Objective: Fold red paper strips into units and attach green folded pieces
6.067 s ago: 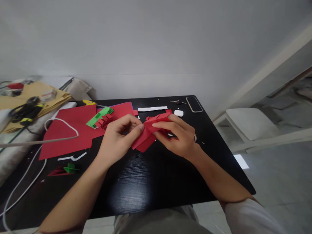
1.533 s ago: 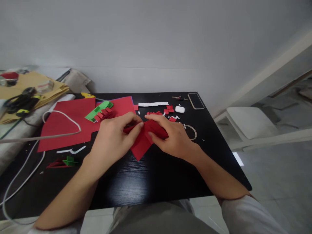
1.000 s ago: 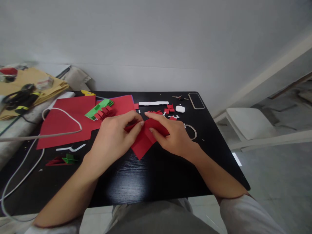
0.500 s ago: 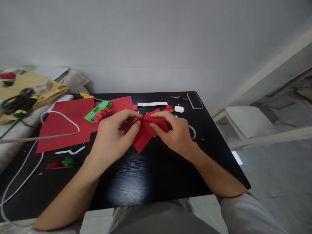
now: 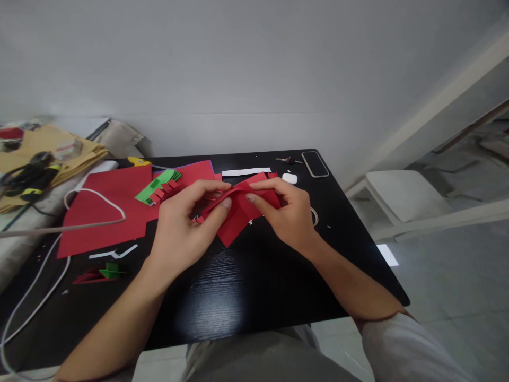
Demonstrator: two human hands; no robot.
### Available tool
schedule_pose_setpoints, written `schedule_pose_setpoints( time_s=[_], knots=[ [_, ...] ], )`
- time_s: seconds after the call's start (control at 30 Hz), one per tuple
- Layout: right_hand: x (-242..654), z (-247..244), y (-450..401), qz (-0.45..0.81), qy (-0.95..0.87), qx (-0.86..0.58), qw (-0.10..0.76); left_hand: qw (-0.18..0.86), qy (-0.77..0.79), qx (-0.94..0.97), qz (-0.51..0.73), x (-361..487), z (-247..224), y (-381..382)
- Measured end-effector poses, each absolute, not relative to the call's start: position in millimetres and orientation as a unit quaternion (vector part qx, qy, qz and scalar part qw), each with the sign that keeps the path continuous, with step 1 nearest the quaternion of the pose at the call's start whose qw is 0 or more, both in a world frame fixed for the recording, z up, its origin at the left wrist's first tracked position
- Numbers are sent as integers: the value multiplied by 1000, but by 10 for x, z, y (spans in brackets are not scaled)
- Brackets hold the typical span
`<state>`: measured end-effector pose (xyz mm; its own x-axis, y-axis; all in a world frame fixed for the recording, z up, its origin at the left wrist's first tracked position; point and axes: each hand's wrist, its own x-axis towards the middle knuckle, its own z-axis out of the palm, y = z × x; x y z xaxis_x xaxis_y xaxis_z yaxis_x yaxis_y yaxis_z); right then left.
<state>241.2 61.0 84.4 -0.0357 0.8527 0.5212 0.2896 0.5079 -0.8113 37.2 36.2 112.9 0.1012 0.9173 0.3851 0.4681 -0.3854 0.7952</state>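
A folded red paper (image 5: 235, 217) is held above the black table between both hands, one corner pointing down toward me. My left hand (image 5: 185, 225) pinches its left side between thumb and fingers. On the right side, my right hand (image 5: 288, 215) grips the paper the same way. The paper's upper edge bows up between the fingertips. Left of my left hand lie a green folded strip (image 5: 158, 184) and a red folded strip (image 5: 164, 192), on or beside large red sheets (image 5: 109, 204).
Behind the hands are a white strip (image 5: 245, 172), keys (image 5: 289, 160), a phone (image 5: 315, 164) and a white case (image 5: 289, 178). At left lie a white cable (image 5: 95, 225), a yellow cutter (image 5: 138, 161), and a red-and-green paper piece (image 5: 109, 271). A white chair (image 5: 405, 196) stands right.
The red paper's upper edge now curves up between my fingertips, and its right part has shifted slightly. Both hands keep their hold. The camera view has shifted a little.
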Motion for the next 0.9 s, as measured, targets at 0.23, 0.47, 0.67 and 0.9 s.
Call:
schedule_pose_setpoints(
  time_s=[0.23,0.47,0.67,0.9],
  knots=[
    [2451,888,670,417,-591,-425,544,354,387,694,494,311,1105,405],
    [2458,888,685,447,-587,-412,534,363,355,713,484,246,1091,481],
    [2502,961,614,373,-725,-401,417,428,325,734,414,32,1327,449],
    [2551,927,675,455,-801,-337,193,382,450,797,127,179,1244,482]
  ],
)
